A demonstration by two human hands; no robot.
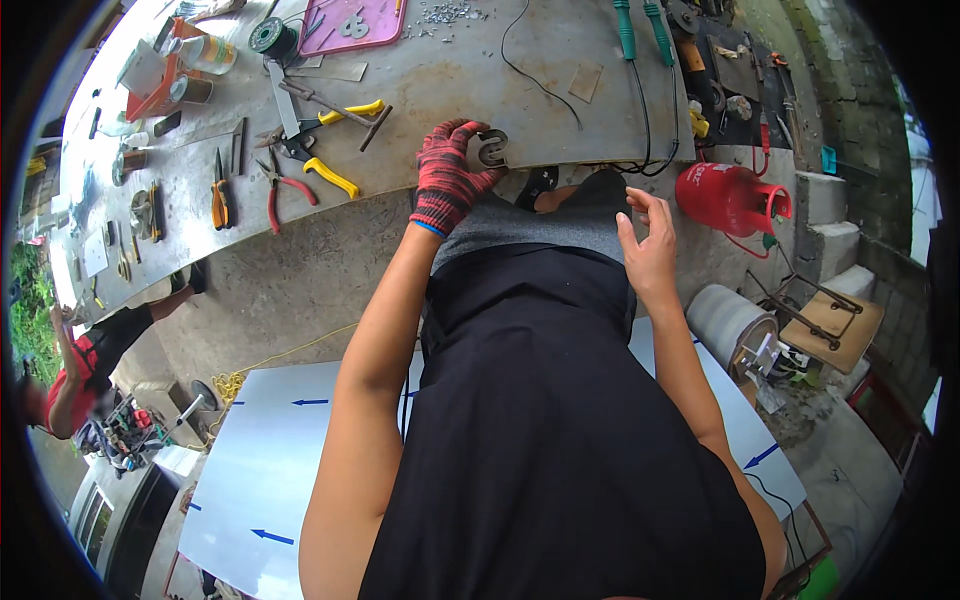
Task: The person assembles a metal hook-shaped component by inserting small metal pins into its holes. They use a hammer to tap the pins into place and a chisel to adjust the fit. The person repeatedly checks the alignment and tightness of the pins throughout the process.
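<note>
My left hand (452,172), in a red and black knit glove, is at the near edge of the metal table (470,95). Its thumb and fingers close on a small curved grey metal piece (493,149), whose exact kind I cannot make out. Bare and raised beside my right thigh, my right hand (650,238) holds nothing, its fingers loosely bent and the thumb apart. Left of the glove lie large yellow-handled cutters (332,172), red-handled pliers (283,192) and orange-handled pliers (220,200).
A pink tray (368,30) and scattered small metal bits (445,14) lie toward the back. Two green-handled tools (640,30) with black cables rest at the right. A red gas cylinder (722,195) stands beyond my right hand. Another person (90,365) is at the far left.
</note>
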